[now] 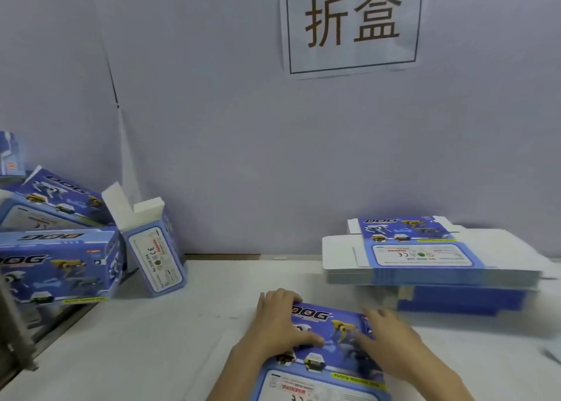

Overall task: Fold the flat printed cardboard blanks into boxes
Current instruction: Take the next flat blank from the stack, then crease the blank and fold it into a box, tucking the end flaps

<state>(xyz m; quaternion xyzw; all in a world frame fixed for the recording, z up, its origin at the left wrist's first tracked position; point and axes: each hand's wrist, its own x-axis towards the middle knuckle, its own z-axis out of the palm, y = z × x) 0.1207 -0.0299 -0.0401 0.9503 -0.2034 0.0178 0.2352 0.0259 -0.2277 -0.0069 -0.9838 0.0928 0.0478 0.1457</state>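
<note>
A blue printed cardboard blank (pixel 324 367) with "DOG" lettering and robot dog pictures lies on the white table in front of me. My left hand (pixel 280 321) holds its left far edge, fingers curled over the edge and thumb pressed on the print. My right hand (pixel 387 337) grips the right side of the blank and looks blurred. A stack of flat blanks (pixel 425 261) sits at the right against the wall. Folded boxes (pixel 57 264) pile up at the left, one standing box (pixel 158 255) with its top flaps open.
The white table (pixel 151 340) runs to a grey wall with a paper sign (pixel 352 21). A dark metal frame (pixel 15 340) stands at the left edge of the table. More blue cardboard (pixel 461 300) lies under the stack at the right.
</note>
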